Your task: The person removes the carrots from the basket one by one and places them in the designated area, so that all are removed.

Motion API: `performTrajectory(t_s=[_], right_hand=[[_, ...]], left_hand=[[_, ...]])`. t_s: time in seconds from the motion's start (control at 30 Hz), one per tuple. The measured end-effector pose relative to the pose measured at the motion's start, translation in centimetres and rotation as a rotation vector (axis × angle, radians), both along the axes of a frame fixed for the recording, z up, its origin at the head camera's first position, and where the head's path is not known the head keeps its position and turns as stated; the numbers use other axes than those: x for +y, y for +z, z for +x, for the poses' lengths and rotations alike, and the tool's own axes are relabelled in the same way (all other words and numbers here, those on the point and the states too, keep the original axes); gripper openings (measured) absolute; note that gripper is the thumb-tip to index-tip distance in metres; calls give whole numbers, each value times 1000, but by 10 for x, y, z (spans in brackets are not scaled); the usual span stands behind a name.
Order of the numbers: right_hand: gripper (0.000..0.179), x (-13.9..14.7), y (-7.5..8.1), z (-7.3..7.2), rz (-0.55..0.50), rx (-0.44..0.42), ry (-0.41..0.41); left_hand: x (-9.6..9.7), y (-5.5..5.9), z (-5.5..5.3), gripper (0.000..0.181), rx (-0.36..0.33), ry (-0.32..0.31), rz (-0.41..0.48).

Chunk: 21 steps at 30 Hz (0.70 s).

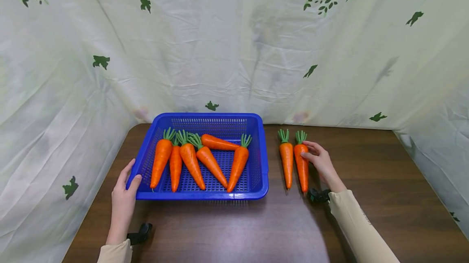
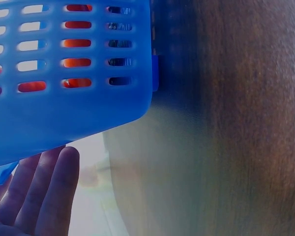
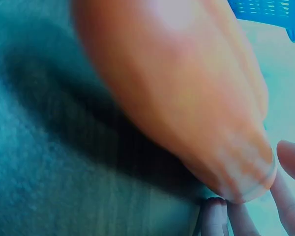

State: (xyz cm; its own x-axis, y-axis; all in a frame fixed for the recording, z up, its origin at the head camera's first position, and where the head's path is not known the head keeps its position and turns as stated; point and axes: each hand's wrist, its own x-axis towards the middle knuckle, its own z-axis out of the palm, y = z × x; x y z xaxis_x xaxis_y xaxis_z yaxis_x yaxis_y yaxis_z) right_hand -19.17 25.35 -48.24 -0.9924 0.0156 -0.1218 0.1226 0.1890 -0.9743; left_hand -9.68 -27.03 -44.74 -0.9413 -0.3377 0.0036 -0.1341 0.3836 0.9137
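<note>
- The basket (image 1: 201,196) is resting on the desk (image 1: 264,234), with six carrots (image 1: 161,163) lying inside it.
- Five are pointing their tips at the basket's near rim; the crosswise carrot (image 1: 219,142) is lying nearer its far wall.
- Right of the basket, the right grip (image 1: 321,162) is pinching the held carrot (image 1: 302,167) between thumb and fingers, below its green top; whether it is touching the desk, I cannot tell.
- The other carrot (image 1: 287,161) is lying between the held carrot and the basket.
- The left grip (image 1: 123,191) is clamping the basket's near left corner.
</note>
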Motion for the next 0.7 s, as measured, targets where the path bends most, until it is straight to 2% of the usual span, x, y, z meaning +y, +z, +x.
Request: performTrajectory(t_s=[0.53,0.7], right_hand=[[48,2,13,3,-29,34,-80],[45,2,16,3,-39,81,-102]], left_hand=[[1,1,0,54,-3,3,-2],[2,1,-1,54,0,8,-7]])
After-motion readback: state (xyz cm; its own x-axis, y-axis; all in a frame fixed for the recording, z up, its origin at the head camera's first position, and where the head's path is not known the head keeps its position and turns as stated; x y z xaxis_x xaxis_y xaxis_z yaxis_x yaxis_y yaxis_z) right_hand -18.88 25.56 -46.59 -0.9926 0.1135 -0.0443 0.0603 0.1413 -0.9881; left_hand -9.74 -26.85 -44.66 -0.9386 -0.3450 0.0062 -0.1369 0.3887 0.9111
